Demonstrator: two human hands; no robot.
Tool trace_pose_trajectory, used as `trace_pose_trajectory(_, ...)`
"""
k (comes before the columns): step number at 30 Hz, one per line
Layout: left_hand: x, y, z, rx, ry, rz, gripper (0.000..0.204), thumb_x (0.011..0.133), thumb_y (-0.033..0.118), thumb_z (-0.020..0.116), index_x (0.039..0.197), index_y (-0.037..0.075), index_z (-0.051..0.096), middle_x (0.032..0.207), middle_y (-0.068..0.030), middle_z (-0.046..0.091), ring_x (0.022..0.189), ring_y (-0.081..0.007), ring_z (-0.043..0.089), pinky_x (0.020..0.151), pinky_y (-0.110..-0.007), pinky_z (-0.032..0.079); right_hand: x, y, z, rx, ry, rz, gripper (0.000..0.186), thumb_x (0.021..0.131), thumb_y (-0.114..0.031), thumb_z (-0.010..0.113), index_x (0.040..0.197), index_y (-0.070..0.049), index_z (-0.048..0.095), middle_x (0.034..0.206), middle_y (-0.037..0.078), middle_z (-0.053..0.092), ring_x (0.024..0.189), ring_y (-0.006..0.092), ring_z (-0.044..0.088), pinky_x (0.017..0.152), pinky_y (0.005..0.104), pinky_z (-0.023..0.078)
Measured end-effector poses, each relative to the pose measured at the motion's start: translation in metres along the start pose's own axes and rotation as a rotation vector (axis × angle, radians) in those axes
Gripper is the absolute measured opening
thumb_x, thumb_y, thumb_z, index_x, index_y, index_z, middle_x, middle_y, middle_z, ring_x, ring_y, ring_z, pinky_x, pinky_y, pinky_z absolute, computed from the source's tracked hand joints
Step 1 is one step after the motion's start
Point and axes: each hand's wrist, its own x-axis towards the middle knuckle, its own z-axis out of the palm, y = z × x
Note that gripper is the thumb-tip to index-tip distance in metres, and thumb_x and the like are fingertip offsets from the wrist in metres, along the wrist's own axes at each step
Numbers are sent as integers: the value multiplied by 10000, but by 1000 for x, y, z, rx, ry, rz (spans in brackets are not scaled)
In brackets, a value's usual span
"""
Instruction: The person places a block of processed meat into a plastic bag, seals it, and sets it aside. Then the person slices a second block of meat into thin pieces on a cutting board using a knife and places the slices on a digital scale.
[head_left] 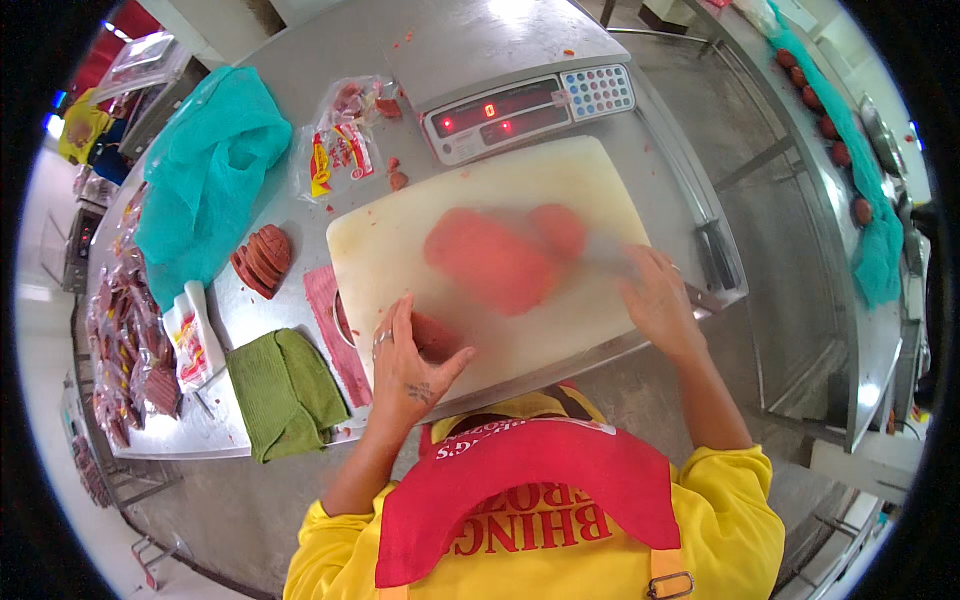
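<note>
A blurred pinkish-red slab of meat (495, 265) lies in the middle of the white cutting board (590, 350), with a smaller round slice (557, 230) by its upper right side. My right hand (655, 295) is closed round a knife, whose blade (605, 250) is smeared by motion and points left toward that slice. At the board's lower left, my left hand (405, 370) curves over a brownish-red chunk of meat (433, 338), fingers on one side and thumb on the other. The hand hides part of this chunk.
Behind the board stands a digital scale (520, 110). To the left lie a sliced meat loaf (262, 262), an opened plastic wrapper (340, 155), a green cloth (285, 390), a teal plastic sheet (205, 170) and several packaged meats (125, 330). Another metal table (800, 150) is at right.
</note>
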Motion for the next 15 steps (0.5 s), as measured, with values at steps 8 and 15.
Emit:
trace_pose_trajectory(8, -12, 24, 21, -41, 125, -277, 867, 656, 189, 832, 1350, -21, 357, 1317, -228, 442, 1151, -345, 507, 942, -407, 454, -41, 101, -37, -416, -394, 217, 536, 719, -58, 598, 1223, 8, 427, 1138, 173, 562, 1078, 379, 526, 908, 479, 393)
trace_pose_trajectory(15, -16, 10, 5, -98, 252, -207, 617, 713, 140, 746, 1233, 6, 442, 1197, -169, 519, 1060, -312, 539, 872, -380, 469, -56, 71, -72, 116, -404, 371, 181, 798, -141, 625, 869, 0, 536, 738, 216, 599, 738, 355, 622, 619, 432, 450)
